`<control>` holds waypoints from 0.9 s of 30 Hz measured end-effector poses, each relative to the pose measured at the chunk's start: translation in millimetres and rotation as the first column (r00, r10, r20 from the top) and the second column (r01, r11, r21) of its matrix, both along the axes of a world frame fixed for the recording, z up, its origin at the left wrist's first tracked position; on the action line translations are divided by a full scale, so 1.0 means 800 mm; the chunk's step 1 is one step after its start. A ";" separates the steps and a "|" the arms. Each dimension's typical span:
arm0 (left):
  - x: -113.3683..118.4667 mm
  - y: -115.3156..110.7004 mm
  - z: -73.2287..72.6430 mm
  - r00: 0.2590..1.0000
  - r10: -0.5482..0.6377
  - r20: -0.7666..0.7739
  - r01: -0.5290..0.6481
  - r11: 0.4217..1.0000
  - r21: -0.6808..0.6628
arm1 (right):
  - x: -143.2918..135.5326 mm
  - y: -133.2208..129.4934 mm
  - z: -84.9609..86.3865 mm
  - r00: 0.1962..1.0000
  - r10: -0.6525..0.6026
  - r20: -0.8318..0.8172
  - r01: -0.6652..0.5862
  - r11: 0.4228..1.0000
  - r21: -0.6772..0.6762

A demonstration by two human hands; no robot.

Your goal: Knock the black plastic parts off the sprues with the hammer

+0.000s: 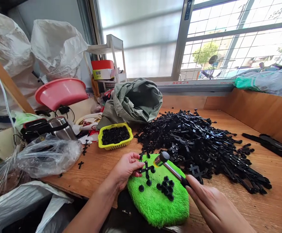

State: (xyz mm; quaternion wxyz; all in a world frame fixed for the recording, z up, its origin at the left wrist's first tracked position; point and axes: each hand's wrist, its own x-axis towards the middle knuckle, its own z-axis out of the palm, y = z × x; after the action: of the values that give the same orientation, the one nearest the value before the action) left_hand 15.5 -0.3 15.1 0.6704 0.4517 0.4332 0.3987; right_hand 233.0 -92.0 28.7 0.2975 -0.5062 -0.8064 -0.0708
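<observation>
My left hand pinches a black cross-shaped plastic part that lies on a bright green fuzzy pad. My right hand grips the handle of a small hammer, whose round head hovers just above the pad's far edge, right of the cross part. Several small black round caps lie loose on the pad between my hands.
A large heap of black cross parts covers the wooden table behind the pad. A yellow basket of black caps stands to the left, with a grey-green sack, a pink basin, a steel flask and plastic bags around.
</observation>
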 end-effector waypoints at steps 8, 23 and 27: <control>0.008 -0.002 -0.008 0.997 0.014 -0.070 -0.011 0.999 0.049 | 0.009 -0.014 -0.009 0.997 0.007 -0.073 -0.011 0.998 -0.057; 0.015 -0.004 -0.005 0.981 0.065 -0.185 -0.035 0.986 0.162 | -0.005 -0.014 0.001 0.969 0.066 0.240 -0.085 0.994 0.071; 0.017 -0.004 -0.008 0.977 0.084 -0.194 -0.051 0.985 0.166 | -0.004 -0.016 0.000 0.960 0.077 0.269 -0.110 0.988 0.111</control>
State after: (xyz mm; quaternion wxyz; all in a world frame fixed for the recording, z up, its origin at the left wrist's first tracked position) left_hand 29.3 -3.8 8.7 0.5710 0.5269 0.4802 0.4072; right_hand 230.1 -105.2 28.8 0.2217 -0.4339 -0.8559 -0.1735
